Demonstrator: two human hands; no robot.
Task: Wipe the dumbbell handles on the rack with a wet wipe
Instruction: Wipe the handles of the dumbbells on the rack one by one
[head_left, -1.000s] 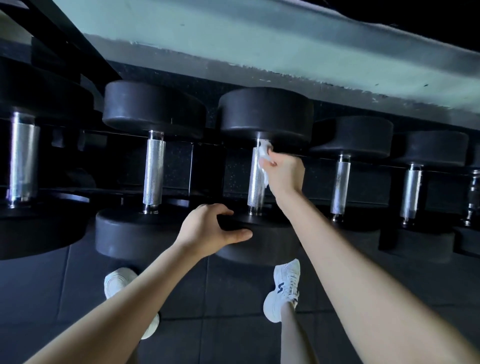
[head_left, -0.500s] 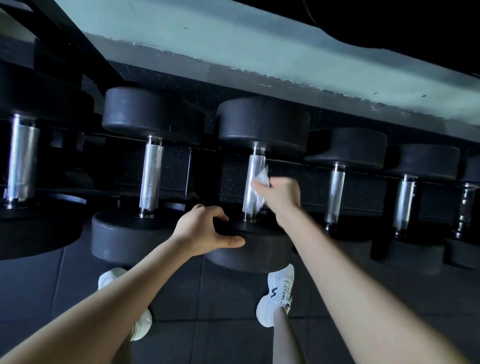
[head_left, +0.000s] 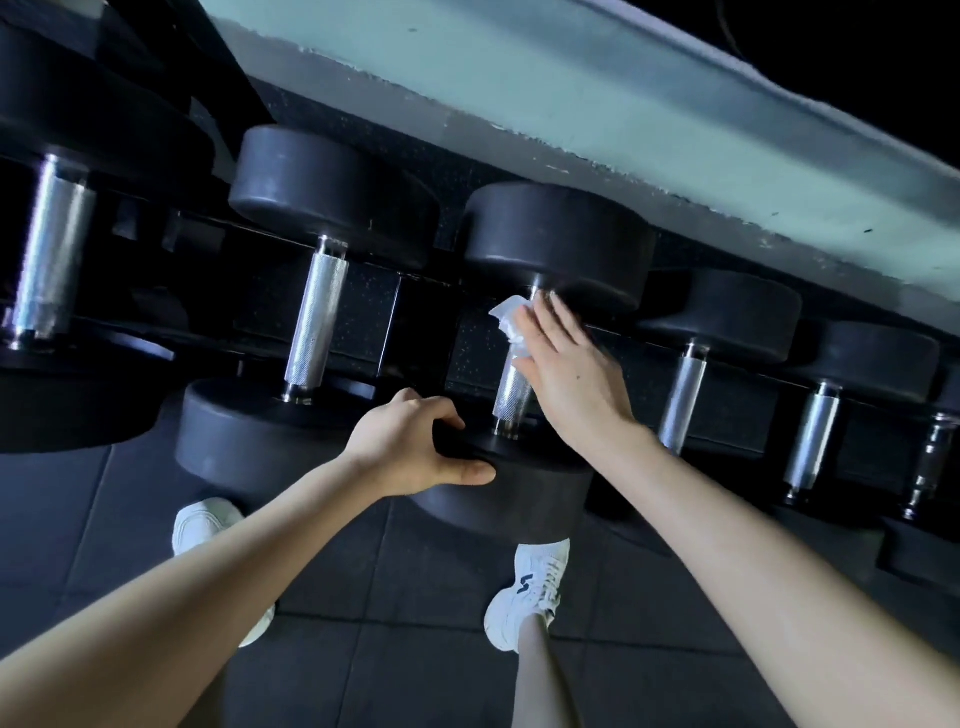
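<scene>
Pressing a white wet wipe (head_left: 511, 322) flat against the top of a knurled steel handle (head_left: 511, 395), a person's right hand (head_left: 566, 374) lies open, fingers straight and together, reaching up to the far black head of the middle dumbbell (head_left: 561, 244) on the rack (head_left: 397, 322). The crumpled wipe sits between the fingers and the upper part of the handle, and one edge pokes out to the left of the fingertips. The left hand (head_left: 410, 452) grips the near head (head_left: 519, 493) of the same dumbbell, fingers curled over its upper edge and thumb laid along its side.

The dumbbell rests across the dark rack rails, its handle running away from the camera. One neighbouring dumbbell (head_left: 317, 317) lies just to its left and another (head_left: 685, 400) just to its right, each with a bare silver handle. More weights line the rack on both sides.

Below the bare forearms, a pair of white shoes (head_left: 530, 592) stands on the dark tiled floor (head_left: 415, 649). A pale green wall (head_left: 571, 78) runs behind the rack.
</scene>
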